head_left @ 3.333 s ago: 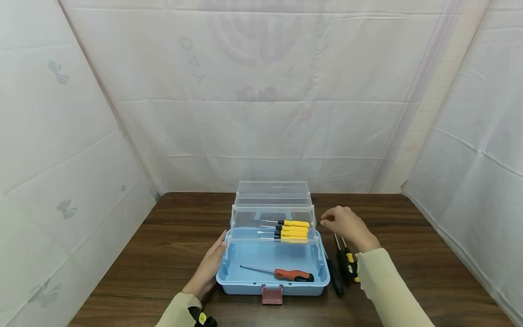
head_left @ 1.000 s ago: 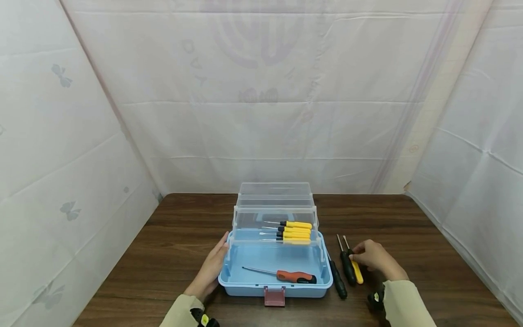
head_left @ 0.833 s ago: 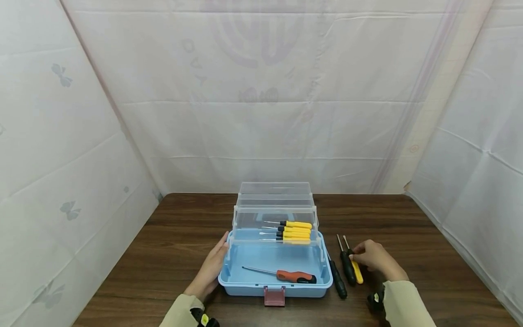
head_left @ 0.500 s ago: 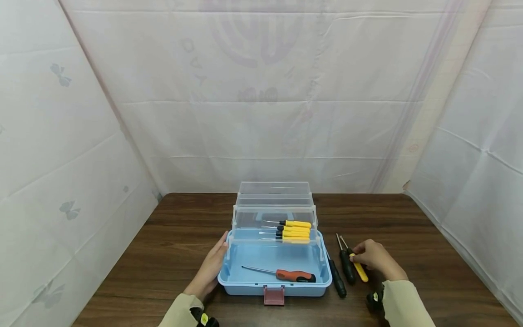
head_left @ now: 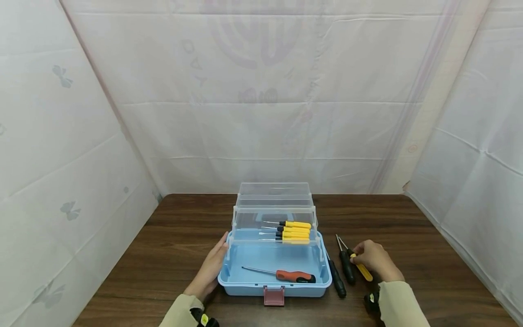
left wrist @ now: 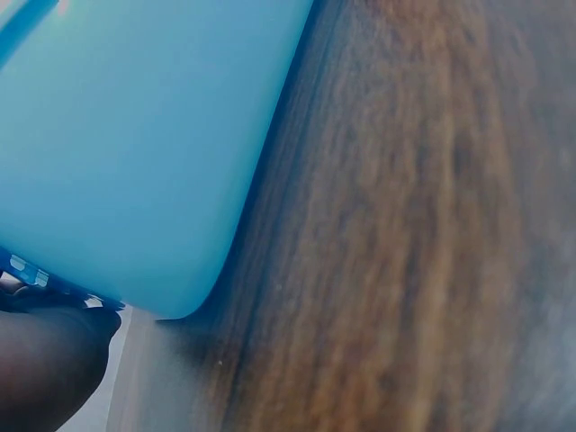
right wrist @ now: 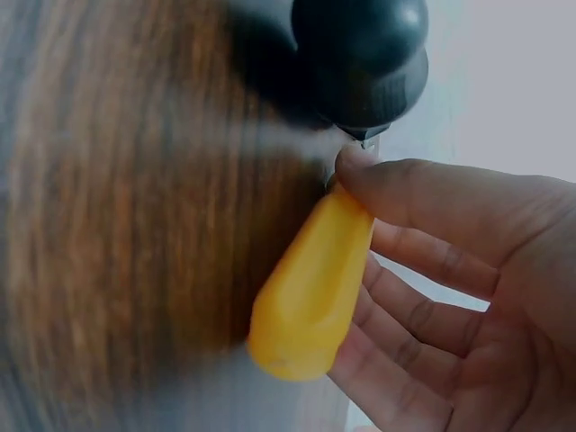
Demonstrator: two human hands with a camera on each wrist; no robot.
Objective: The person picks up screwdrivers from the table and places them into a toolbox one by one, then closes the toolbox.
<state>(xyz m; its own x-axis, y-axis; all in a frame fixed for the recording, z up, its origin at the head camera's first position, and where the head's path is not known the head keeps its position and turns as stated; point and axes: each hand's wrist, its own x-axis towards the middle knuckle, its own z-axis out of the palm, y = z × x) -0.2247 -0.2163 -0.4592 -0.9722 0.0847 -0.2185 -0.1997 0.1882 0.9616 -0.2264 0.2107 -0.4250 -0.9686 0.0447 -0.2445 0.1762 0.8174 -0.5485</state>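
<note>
My right hand (head_left: 377, 260) pinches a yellow-and-black screwdriver (head_left: 362, 269) between thumb and fingers, at the right of the box. In the right wrist view its yellow handle (right wrist: 310, 292) slants down beside the fingers, close to the wood. Just left of it lies a black-handled screwdriver (head_left: 347, 267). Against the left side of a light blue toolbox (head_left: 241, 290) rests my left hand (head_left: 210, 268), fingers fairly straight. An orange-and-black screwdriver (head_left: 295, 276) lies inside the box. Several small yellow screwdrivers (head_left: 296, 230) lie behind it, seen through clear plastic.
Another black-handled screwdriver (head_left: 337, 280) lies close along the box's right side. The clear lid (head_left: 273, 188) stands open at the back, and a reddish latch (head_left: 273, 296) hangs at the front. White sheeting (head_left: 269, 136) surrounds the dark wooden table (head_left: 171, 245).
My right hand has come down from beside the lid to the yellow-and-black screwdriver. Over the last half second its handle end has swung rightward, away from the black one. The left hand stays put.
</note>
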